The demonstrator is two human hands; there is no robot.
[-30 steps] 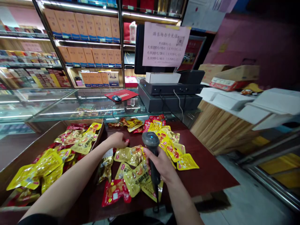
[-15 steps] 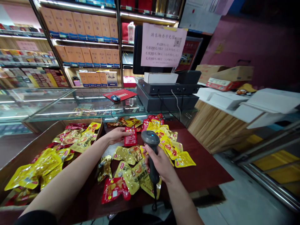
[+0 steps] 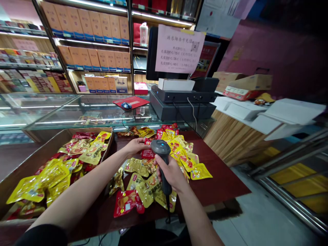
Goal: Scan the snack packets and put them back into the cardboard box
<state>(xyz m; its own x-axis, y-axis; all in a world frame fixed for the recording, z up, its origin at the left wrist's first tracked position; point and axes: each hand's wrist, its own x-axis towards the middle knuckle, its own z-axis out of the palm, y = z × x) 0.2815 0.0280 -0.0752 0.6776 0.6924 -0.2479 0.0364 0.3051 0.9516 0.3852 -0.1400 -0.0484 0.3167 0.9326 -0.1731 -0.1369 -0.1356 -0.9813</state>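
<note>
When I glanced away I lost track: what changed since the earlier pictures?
The left hand brought a red packet into fuller view, then rightward; the scanner now partly hides it. The scanner, in the right hand, shifted slightly left. The open box stayed put.

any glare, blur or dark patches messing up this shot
Head view: bright streaks reflect in the glass counter; head view: glints sit on the yellow packets; head view: the bottom line of the pink sign is too soft to read; head view: the top right corner is nearly black
</note>
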